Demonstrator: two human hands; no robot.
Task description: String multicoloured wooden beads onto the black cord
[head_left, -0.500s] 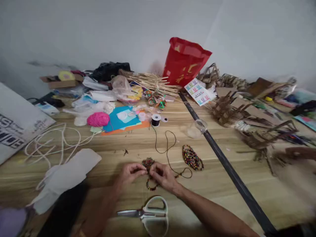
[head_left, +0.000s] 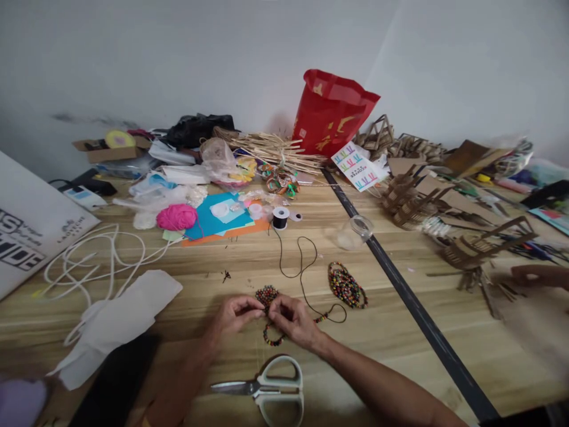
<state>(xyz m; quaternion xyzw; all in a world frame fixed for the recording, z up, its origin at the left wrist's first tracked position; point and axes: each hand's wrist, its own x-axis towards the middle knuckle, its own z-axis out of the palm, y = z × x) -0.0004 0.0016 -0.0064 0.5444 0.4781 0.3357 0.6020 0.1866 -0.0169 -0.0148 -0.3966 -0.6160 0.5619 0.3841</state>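
Beaded work of small dark red, green and brown wooden beads (head_left: 268, 295) lies on the pale wooden tabletop (head_left: 249, 261), directly between the fingertips of both hands: a packed round cluster sits just beyond the fingers, and a short curved strand hangs back toward the person beneath them. The left hand (head_left: 232, 315) comes in from the left with thumb and forefinger pinched together on the cluster's near edge. The right hand (head_left: 293, 321) meets it from the right, its fingers likewise closed on the beads, so both hands are equally near and touching the piece. A thin black cord (head_left: 302, 273) leaves the right hand's far side, loops across the wood and runs away from the person to a small black spool (head_left: 280, 217); its long axis thus points forward and slightly left.

Left of the hands lie a crumpled white cloth (head_left: 120, 320) and coiled white rope (head_left: 89, 255). Near the person, white-handled scissors (head_left: 271, 388) lie with blades pointing left. Right of the hands, apart from them, rests an oval beaded mat (head_left: 347, 286). Beyond it a clear plastic tub (head_left: 355, 231) lies on its side; I cannot tell what it holds. At the back stands a red paper bag (head_left: 331, 112), contents hidden. At far right another person's hand (head_left: 533, 274) rests among cardboard pieces.
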